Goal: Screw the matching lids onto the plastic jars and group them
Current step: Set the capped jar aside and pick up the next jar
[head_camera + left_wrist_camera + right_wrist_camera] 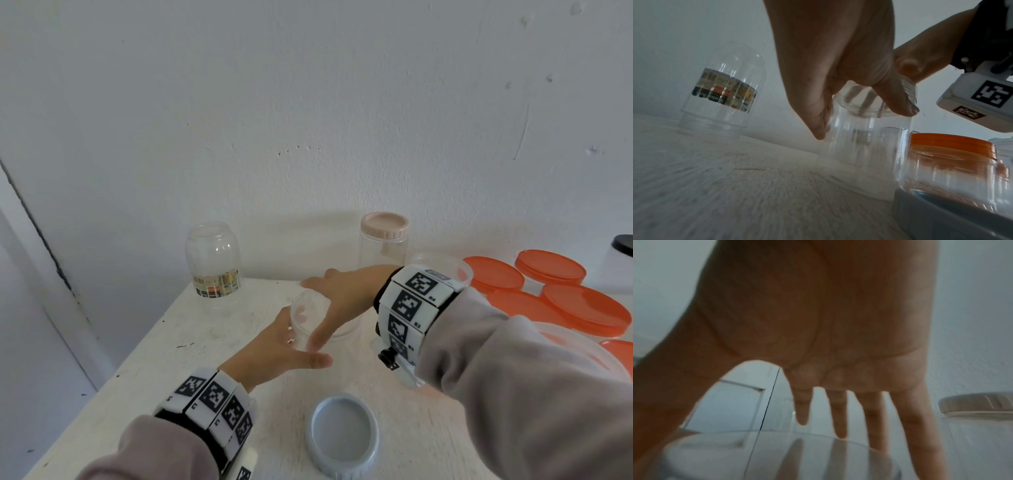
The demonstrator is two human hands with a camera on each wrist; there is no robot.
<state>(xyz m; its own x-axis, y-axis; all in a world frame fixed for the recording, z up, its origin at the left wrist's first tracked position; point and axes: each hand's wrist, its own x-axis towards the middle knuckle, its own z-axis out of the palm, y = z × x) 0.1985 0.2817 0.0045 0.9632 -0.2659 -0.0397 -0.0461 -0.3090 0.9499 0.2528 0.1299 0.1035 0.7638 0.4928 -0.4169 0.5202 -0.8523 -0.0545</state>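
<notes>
An open, lidless clear plastic jar (310,317) stands upright mid-table. My left hand (294,342) grips it by its threaded neck, thumb (898,100) on one side and fingers (818,123) on the other, above the jar body (869,146). Over the jar mouth (777,459) my right hand (342,294) hovers flat, its fingers (838,418) straight and spread, holding nothing. A grey lid (342,435) lies upside down on the table in front of the jar, and its edge (941,219) shows close to the left wrist.
A labelled clear jar (212,263) stands upside down at the back left. A jar with a pink lid (383,240) is by the wall. Several orange-lidded jars (555,298) crowd the right side. The table's left edge (137,349) drops off beside a door frame.
</notes>
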